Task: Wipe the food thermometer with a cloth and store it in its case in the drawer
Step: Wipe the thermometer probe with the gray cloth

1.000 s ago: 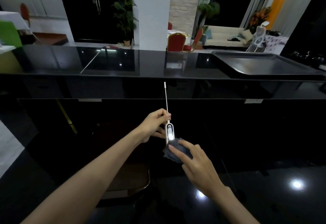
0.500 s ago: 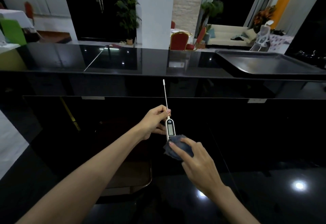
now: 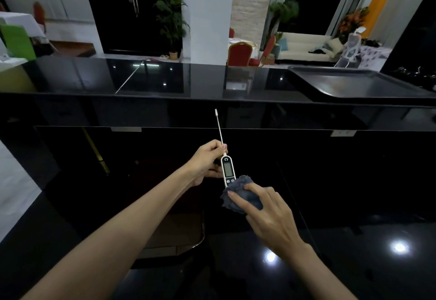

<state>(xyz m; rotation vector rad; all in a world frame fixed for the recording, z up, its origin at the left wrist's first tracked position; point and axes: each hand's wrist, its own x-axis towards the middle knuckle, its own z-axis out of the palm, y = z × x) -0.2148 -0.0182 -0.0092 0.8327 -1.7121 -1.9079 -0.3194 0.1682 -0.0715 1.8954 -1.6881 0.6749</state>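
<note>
Fingers of the left hand (image 3: 204,163) pinch the food thermometer (image 3: 228,169) where probe meets body, holding it in the air before the black counter (image 3: 212,82), probe pointing up. Just below the thermometer, the right hand (image 3: 266,214) grips a bunched blue cloth (image 3: 240,193) against its lower end.

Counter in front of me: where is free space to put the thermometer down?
The far black counter is bare between the green box at left and the dark tray at right. The tray fills the right end.
</note>
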